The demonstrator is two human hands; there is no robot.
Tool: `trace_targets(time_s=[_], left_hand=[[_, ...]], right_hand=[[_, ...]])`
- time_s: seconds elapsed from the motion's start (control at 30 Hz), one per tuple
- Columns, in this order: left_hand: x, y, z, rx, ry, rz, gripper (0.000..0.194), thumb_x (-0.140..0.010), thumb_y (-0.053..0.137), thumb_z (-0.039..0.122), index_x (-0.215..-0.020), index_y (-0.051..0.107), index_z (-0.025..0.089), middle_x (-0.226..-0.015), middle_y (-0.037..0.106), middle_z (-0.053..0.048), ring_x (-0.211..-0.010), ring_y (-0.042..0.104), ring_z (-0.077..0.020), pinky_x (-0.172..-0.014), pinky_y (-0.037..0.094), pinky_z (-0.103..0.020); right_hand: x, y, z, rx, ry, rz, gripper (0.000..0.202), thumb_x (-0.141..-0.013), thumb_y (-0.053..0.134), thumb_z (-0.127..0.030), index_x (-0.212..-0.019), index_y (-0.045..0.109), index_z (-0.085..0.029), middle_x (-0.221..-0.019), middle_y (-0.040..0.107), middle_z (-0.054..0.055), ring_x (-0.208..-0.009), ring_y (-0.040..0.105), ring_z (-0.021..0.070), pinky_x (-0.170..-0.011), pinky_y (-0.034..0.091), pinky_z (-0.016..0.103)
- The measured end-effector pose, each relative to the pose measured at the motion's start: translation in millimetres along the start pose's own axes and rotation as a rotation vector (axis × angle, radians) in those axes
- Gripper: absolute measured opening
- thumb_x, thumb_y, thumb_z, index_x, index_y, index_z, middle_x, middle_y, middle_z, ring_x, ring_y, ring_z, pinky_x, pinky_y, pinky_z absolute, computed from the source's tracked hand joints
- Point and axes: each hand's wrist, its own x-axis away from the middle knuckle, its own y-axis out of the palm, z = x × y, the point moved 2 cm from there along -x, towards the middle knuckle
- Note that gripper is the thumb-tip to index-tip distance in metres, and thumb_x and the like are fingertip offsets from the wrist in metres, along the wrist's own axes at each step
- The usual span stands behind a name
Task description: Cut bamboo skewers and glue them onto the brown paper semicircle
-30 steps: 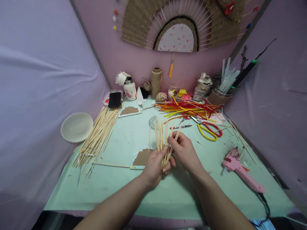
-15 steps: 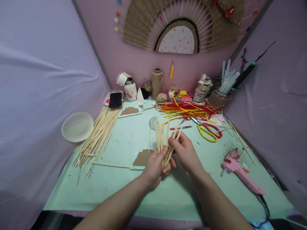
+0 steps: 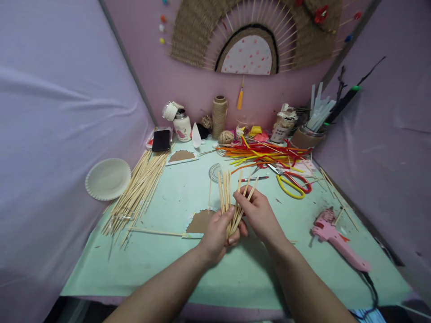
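A bundle of thin wooden sticks [image 3: 225, 193] stands upright in my left hand [image 3: 218, 233], its fingers wrapped round the lower part. My right hand [image 3: 254, 206] pinches some of the sticks on the bundle's right side, where they fan apart. Under and beside my left hand lies a brown cardboard half-circle [image 3: 201, 220] with a pale edging, partly covered by the hand. One stick [image 3: 156, 231] extends leftward from its straight edge. A second half-circle [image 3: 182, 155] rests farther back.
Loose sticks [image 3: 138, 193] are piled at left beside a white plate [image 3: 108, 179]. A pink glue gun [image 3: 340, 242] lies at right, with scissors [image 3: 291, 184] behind it. Coloured pipe cleaners [image 3: 266, 152], a protractor [image 3: 214, 172] and a twine spool [image 3: 220, 117] are farther back.
The sticks at my right fingers have spread farther apart and lean more to the right. My right hand has shifted slightly left, while my left hand keeps its grip.
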Motion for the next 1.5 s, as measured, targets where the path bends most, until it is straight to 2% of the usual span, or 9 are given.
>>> trace_targets(time_s=[0.27,0.67,0.87,0.97,1.1,1.23,1.3,1.37,1.5], left_hand=[[0.5,0.2,-1.8,0.014,-0.018,-0.049,0.045,-0.078,0.062,0.059,-0.076,0.050,0.015,-0.052,0.061,-0.002,-0.030,0.028,-0.0027,-0.034,0.015,-0.018],[1.8,2.3,0.5,-0.003,-0.035,-0.056,0.049,-0.076,0.061,0.062,-0.070,0.051,0.014,-0.049,0.059,-0.001,-0.029,0.028,-0.0025,-0.032,0.016,-0.018],[3.0,5.4,-5.8,-0.083,-0.005,0.043,0.053,-0.074,0.059,0.068,-0.070,0.047,0.017,-0.046,0.054,0.003,-0.029,0.032,-0.0044,-0.031,0.019,-0.018],[6.7,4.6,-2.0,-0.154,0.023,0.089,0.053,-0.073,0.059,0.069,-0.072,0.048,0.018,-0.053,0.058,0.001,-0.040,0.049,-0.0100,-0.039,0.036,-0.021],[13.0,-21.0,45.0,-0.502,0.093,0.191,0.049,-0.081,0.048,0.067,-0.074,0.048,0.019,-0.064,0.060,-0.001,-0.053,0.054,-0.0124,-0.052,0.043,-0.024],[7.4,-68.6,125.6,-1.378,0.222,0.412,0.033,-0.092,0.038,0.047,-0.078,0.048,0.020,-0.068,0.058,-0.001,-0.064,0.054,-0.0158,-0.058,0.038,-0.025],[-0.9,-92.8,152.5,-1.784,0.079,0.563,0.024,-0.091,0.042,0.040,-0.086,0.052,0.019,-0.079,0.063,-0.006,-0.074,0.059,-0.0207,-0.061,0.038,-0.027],[-9.8,-113.4,162.8,-2.021,-0.155,0.632,0.024,-0.091,0.042,0.036,-0.100,0.053,0.016,-0.095,0.067,-0.012,-0.083,0.062,-0.0247,-0.063,0.041,-0.029],[-20.4,-134.1,155.2,-2.084,-0.245,0.681,0.029,-0.091,0.039,0.027,-0.109,0.055,0.010,-0.108,0.065,-0.021,-0.094,0.064,-0.0304,-0.073,0.045,-0.034]], right_hand=[[-3.0,-1.5,-0.3,-0.026,0.024,-0.007,0.020,-0.077,0.061,-0.039,-0.087,0.057,-0.022,-0.056,0.058,-0.006,-0.037,0.051,0.0119,-0.037,0.038,0.024],[1.0,1.3,1.4,0.013,0.064,-0.114,0.023,-0.085,0.054,-0.044,-0.078,0.048,-0.024,-0.040,0.046,-0.010,-0.022,0.041,0.0115,-0.024,0.024,0.021],[6.1,2.9,-4.4,0.116,-0.001,0.018,0.017,-0.086,0.048,-0.039,-0.077,0.047,-0.024,-0.043,0.043,-0.010,-0.031,0.043,0.0123,-0.031,0.029,0.023],[8.3,-1.0,-8.4,0.059,-0.100,0.166,0.018,-0.085,0.050,-0.039,-0.077,0.050,-0.023,-0.051,0.047,-0.007,-0.041,0.044,0.0121,-0.039,0.035,0.025],[6.6,-10.1,-15.9,-0.281,-0.261,0.320,0.021,-0.085,0.052,-0.036,-0.070,0.044,-0.023,-0.059,0.047,-0.006,-0.045,0.040,0.0091,-0.041,0.031,0.022],[1.8,-14.2,-22.8,-0.557,-0.195,0.277,0.019,-0.082,0.053,-0.025,-0.067,0.041,-0.022,-0.056,0.043,-0.007,-0.041,0.035,0.0067,-0.037,0.025,0.019],[1.1,-15.2,-25.9,-0.598,-0.159,0.270,0.019,-0.081,0.051,-0.023,-0.065,0.042,-0.021,-0.054,0.042,-0.007,-0.040,0.034,0.0064,-0.036,0.024,0.019],[1.2,-16.2,-28.2,-0.616,-0.156,0.277,0.020,-0.081,0.050,-0.020,-0.063,0.042,-0.020,-0.053,0.041,-0.007,-0.039,0.033,0.0062,-0.036,0.024,0.019],[0.5,-18.9,-28.8,-0.638,-0.146,0.274,0.022,-0.081,0.049,-0.019,-0.061,0.042,-0.020,-0.053,0.040,-0.006,-0.040,0.033,0.0062,-0.036,0.023,0.020]])
